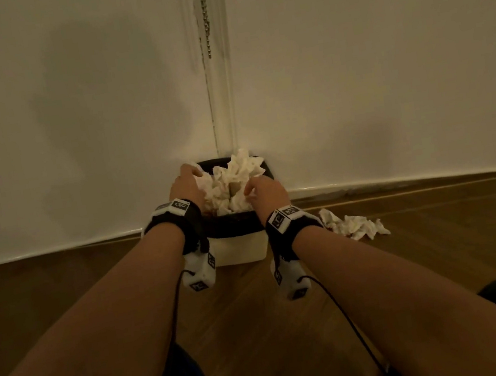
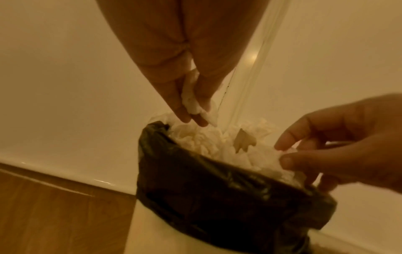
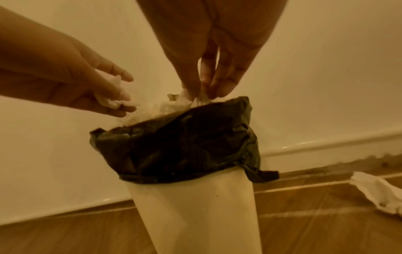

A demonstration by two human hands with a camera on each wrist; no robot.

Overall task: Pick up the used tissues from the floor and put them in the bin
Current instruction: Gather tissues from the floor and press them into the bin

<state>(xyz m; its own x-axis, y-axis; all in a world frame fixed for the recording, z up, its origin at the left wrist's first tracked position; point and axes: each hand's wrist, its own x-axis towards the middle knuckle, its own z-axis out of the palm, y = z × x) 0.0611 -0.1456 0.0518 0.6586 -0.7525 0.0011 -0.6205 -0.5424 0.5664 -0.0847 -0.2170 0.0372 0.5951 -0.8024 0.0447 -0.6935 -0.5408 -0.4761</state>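
Both hands (image 1: 185, 187) (image 1: 264, 190) pinch crumpled tissues (image 1: 238, 173) | black-lined bin (image 1: 239, 247)

You kneel on a wooden floor (image 1: 261, 330) that runs into a corner where two pale walls meet. In that corner, close against both skirting edges, the white bin (image 1: 240, 248) stands upright on the boards, a black liner folded over its rim. To its right, near the right-hand skirting edge, crumpled tissues (image 1: 355, 225) lie on the floor, apart from the bin.
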